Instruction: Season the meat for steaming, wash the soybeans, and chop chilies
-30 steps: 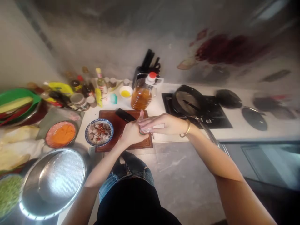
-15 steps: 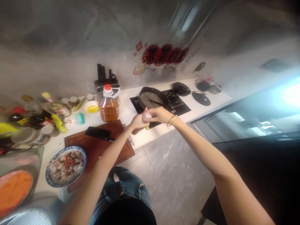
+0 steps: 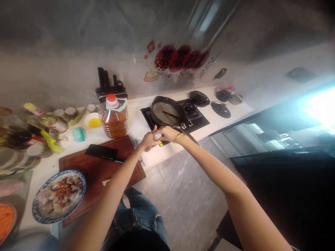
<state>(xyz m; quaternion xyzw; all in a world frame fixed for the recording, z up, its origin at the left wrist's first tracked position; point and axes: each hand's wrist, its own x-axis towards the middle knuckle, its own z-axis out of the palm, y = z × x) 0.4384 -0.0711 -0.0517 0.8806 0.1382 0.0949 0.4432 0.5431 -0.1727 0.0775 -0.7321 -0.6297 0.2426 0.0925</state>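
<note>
Both hands meet in front of the stove, at the counter's front edge. My left hand (image 3: pixel 149 140) is wrapped round a small jar, whose body is mostly hidden by the fingers. On top of it shows a pale round lid (image 3: pixel 157 136), gripped by the fingers of my right hand (image 3: pixel 169 134), which wears a gold bangle on its wrist. Just beyond the hands, a black frying pan (image 3: pixel 157 111) sits on the gas stove (image 3: pixel 201 122), with a dark-handled utensil (image 3: pixel 170 114) lying in it.
Left of the stove stands a large oil jug (image 3: pixel 114 122) before a knife block (image 3: pixel 111 87). A cleaver (image 3: pixel 101 152) lies on the brown cutting board (image 3: pixel 125 141). A patterned bowl (image 3: pixel 36 205) of meat overlaps its left side. Several bottles and jars line the wall. Lids (image 3: pixel 221 109) lie at right.
My view has turned a little, so the bowl and board appear lower and further left. Both hands stay together on the jar, and my right fingers remain at its lid.
</note>
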